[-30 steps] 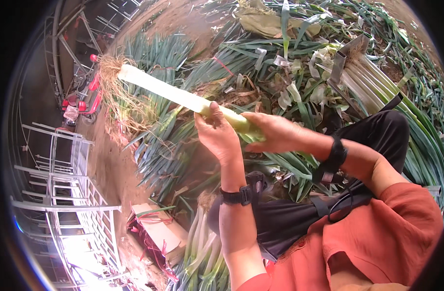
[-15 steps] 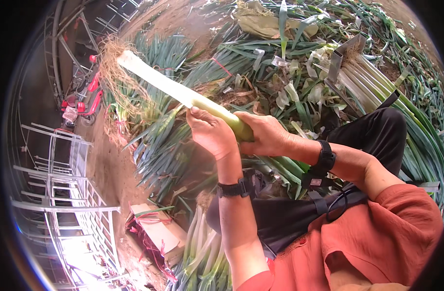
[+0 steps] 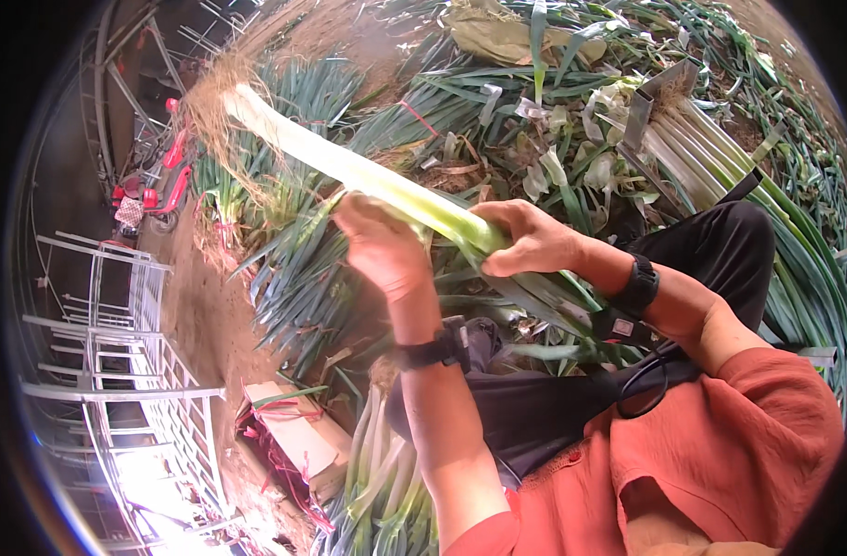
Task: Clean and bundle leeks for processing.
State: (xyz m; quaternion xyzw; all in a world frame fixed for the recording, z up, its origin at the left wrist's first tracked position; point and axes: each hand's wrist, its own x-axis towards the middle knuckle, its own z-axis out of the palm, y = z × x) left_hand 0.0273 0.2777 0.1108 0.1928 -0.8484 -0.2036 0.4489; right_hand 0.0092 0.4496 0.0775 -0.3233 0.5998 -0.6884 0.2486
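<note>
A single leek [image 3: 349,171] slants across the view, its white shank and tangled brown roots pointing up and left. My right hand [image 3: 534,241] is closed around its pale green part, with green leaves trailing below toward my lap. Just under the shank, my left hand [image 3: 383,246] is slightly blurred, its fingers curled in. A thin pale strip shows between it and the leek; what the fingertips hold, if anything, is hidden.
Leek bundles [image 3: 298,296] lie on the dirt ahead, with loose leaves beyond. At right, leeks rest in a metal bracket [image 3: 638,120]. A cardboard box [image 3: 298,435] with red ties stands at lower left, near white metal racks [image 3: 155,324]. A red scooter [image 3: 173,176] is farther off.
My left hand has moved slightly left and come off the shank's upper side to beneath it. My right hand has shifted a little to the right, still holding the leek.
</note>
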